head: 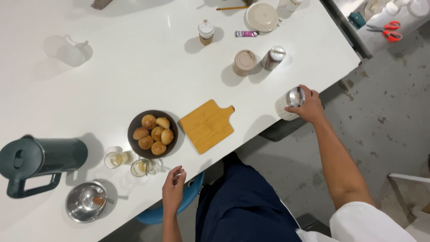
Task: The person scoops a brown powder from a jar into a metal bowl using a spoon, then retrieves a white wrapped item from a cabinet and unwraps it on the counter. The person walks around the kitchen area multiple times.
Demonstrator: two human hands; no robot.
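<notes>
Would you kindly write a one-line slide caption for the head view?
Right hand grips a metal-lidded jar at the white table edge; left hand rests near a bowl of buns.

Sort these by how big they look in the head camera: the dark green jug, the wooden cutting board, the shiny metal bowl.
1. Dark green jug
2. Wooden cutting board
3. Shiny metal bowl

The jug and board look close in size, so that order is unsure.

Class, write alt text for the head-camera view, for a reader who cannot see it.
Seen from above, the right hand grips a metal-lidded jar at the edge of a white table, while the left hand rests empty near a bowl of buns, a wooden board and two small glasses.
</notes>
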